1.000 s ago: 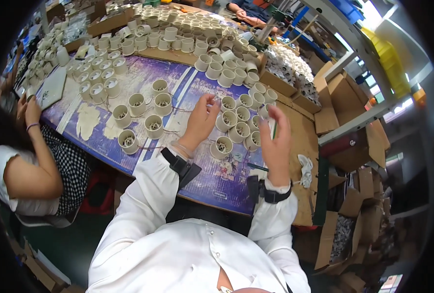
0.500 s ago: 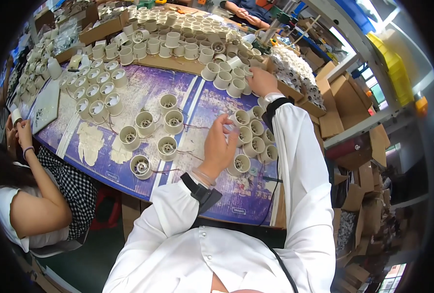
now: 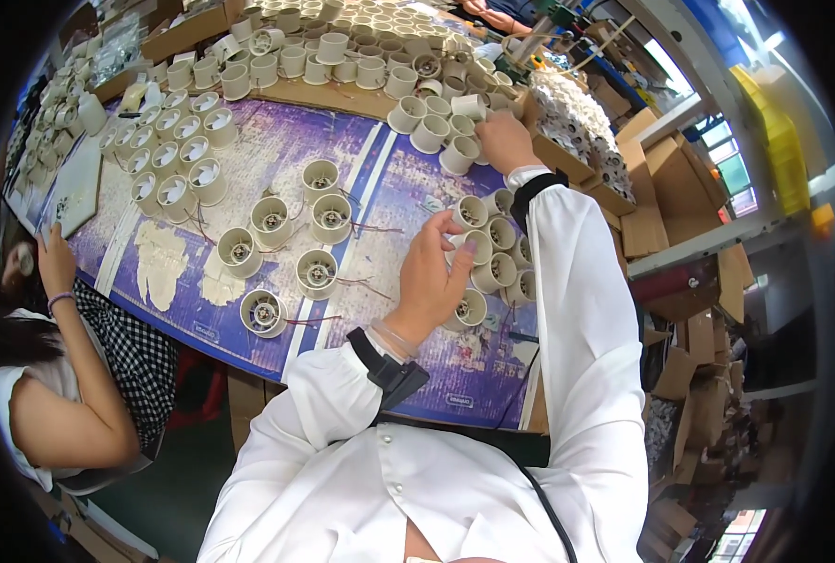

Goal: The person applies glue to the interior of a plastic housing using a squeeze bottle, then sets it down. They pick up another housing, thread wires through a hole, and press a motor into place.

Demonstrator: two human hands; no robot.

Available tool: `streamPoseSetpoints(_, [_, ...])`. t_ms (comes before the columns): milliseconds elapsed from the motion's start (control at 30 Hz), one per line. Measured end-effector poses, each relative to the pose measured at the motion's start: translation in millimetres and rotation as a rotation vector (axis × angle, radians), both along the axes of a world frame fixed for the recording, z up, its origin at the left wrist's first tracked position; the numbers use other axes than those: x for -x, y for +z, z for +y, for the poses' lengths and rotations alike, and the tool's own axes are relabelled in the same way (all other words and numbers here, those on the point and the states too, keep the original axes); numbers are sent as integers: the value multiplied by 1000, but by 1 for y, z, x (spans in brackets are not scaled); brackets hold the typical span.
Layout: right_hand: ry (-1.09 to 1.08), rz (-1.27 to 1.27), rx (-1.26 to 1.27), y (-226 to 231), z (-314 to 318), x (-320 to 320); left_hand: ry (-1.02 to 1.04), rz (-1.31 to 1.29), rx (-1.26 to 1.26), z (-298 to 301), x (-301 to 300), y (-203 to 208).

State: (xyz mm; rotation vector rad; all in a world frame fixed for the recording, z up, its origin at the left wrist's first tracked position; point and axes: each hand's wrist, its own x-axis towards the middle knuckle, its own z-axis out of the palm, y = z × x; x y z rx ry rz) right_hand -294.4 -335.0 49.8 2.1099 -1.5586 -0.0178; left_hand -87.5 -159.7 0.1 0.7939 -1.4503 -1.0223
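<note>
My left hand (image 3: 433, 278) is over the near-right group of cream cylindrical housings, thumb and fingers apart around the side of one housing (image 3: 478, 248). No firm grip shows there. Farther off, my right hand (image 3: 508, 143) reaches to a cluster of similar housings, its bent fingers against the right side of a pale housing (image 3: 459, 155). Its fingertips are hidden, so what they hold cannot be made out. Left of my left hand, several housings (image 3: 317, 273) stand upright with metal fittings inside and thin reddish wires trailing out.
Many housings (image 3: 331, 49) crowd the far side of the worn purple tabletop (image 3: 361, 319). Housings with white pieces inside (image 3: 208, 181) stand at left. A carton of small white parts (image 3: 577, 122) is at far right. A co-worker's hand (image 3: 58, 263) is at the left edge.
My left hand has moved slightly right and closer around a housing. My right hand stays at the far cluster. The view has shifted a little, and the co-worker's hands have moved.
</note>
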Motion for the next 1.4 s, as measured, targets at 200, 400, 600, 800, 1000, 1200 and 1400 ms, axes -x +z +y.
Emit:
streamPoseSetpoints(200, [152, 133, -13, 24, 44, 10, 36, 14, 34, -2, 5, -8])
streamPoseSetpoints(400, [39, 56, -272, 58, 62, 13, 32, 22, 25, -3, 7, -12])
streamPoseSetpoints(600, [26, -515, -413, 70, 19, -11, 49, 36, 29, -5, 8, -13])
streamPoseSetpoints(800, [32, -276, -92, -3, -28, -68, 96, 180, -55, 2, 4, -9])
streamPoseSetpoints(1000, [-182, -353, -449, 2, -53, -73, 39, 254, -167, 3, 4, -6])
streamPoseSetpoints(1200, [-234, -290, -702, 8, -33, -37, 57, 204, -172, -9, 6, -16])
streamPoseSetpoints(1400, [-190, -314, -820, 18, 21, -42, 229, -18, -107, -17, 2, -20])
